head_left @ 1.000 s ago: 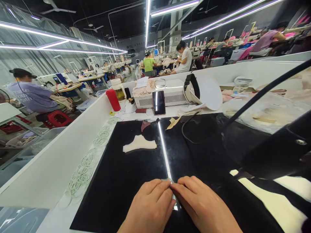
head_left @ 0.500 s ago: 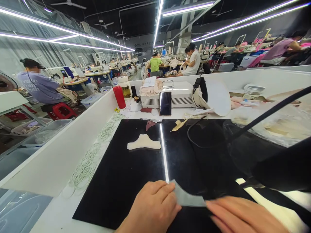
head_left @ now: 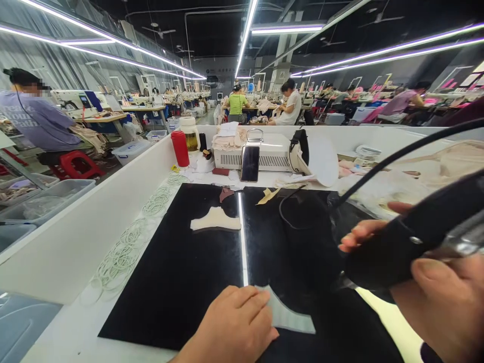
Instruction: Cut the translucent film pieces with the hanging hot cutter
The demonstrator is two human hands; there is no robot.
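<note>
Reference: clock directions are read from the left hand, with 12 o'clock straight ahead of the person.

The left hand [head_left: 238,320] rests palm-down, fingers close together, on the left end of a grey cut piece [head_left: 291,315]. Whether the thumb also grips the piece cannot be told. The piece lies flat on the black mat [head_left: 159,282], its exposed part extending toward 3 o'clock, curved edge facing away from the person.

The right hand [head_left: 434,282], at 3 o'clock, is closed around a black handheld tool [head_left: 389,252]. The tool is well apart from the grey piece. Partly behind the tool and hand is a long pale piece [head_left: 381,320].

Farther out on the mat, a cream cut piece [head_left: 215,219] lies at 11 o'clock. A maroon scrap [head_left: 226,194] is at 12 o'clock, near the far edge. Rings of pale green cord [head_left: 124,252] lie beside the mat at 10 o'clock.

Beyond the mat, a phone [head_left: 250,164] leans at 12 o'clock against a white vented box [head_left: 230,160]. A red tumbler [head_left: 179,148] stands at 11 o'clock.
</note>
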